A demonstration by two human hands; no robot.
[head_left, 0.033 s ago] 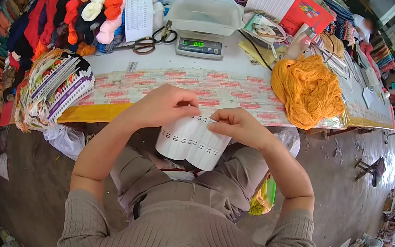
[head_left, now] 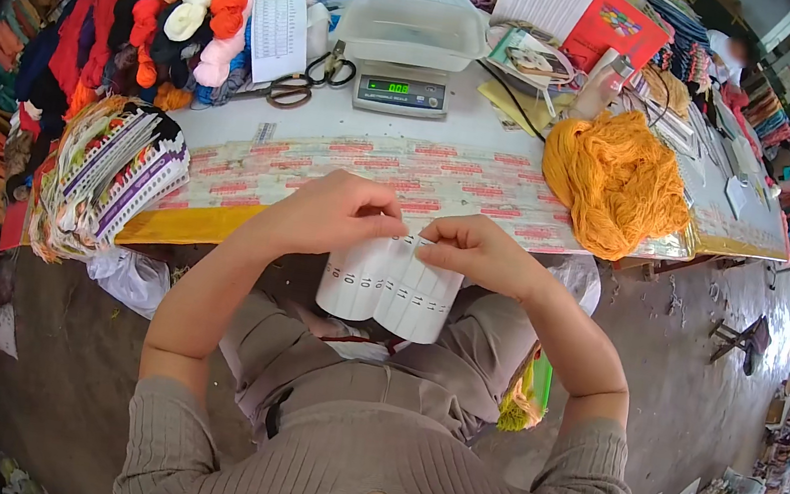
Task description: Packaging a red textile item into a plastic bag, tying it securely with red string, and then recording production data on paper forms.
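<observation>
Label strips, white and curled, hang just off the near edge of the bench, pinched between the fingers and thumbs of the left hand and right hand. Along that edge, open room lies between a colourful yarn bundle overhanging the left end and mustard yarn toward the right; a scale and scissors stand in the way behind.

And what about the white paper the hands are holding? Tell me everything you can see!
The white paper looks thin and bendy, with faint lines marking narrow strips and small black printed numbers. It curves into two rounded halves, meeting at a crease. The left hand and right hand pinch its upper part, and the rest hangs over the lap.
</observation>
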